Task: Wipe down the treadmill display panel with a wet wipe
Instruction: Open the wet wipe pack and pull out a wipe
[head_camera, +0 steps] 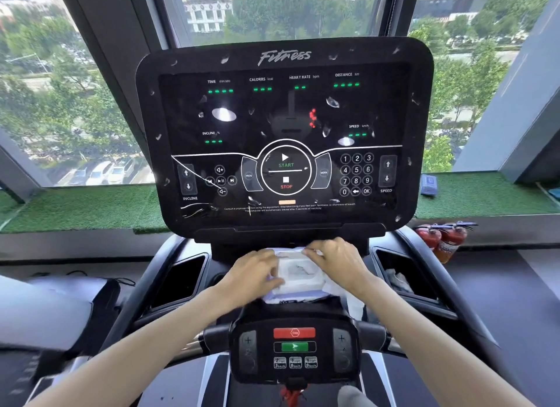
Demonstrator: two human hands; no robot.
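Observation:
The black treadmill display panel (285, 134) fills the upper middle, glossy, with green readouts, a START/STOP dial and a number pad; small smudges and film scraps dot its surface. Below it, on the console ledge, lies a white and pale blue wet wipe pack (298, 275) with its lid flap raised. My left hand (253, 275) grips the pack's left side. My right hand (335, 262) rests on the pack's far right edge, fingertips pinching at the raised flap. No loose wipe shows in either hand.
A lower control pad (294, 350) with a red and a green button sits between the handlebars. Cup-holder wells (178, 281) flank the console; the right well (400, 279) holds crumpled white material. Two red fire extinguishers (439, 240) stand at right below the green-turfed window sill (85, 206).

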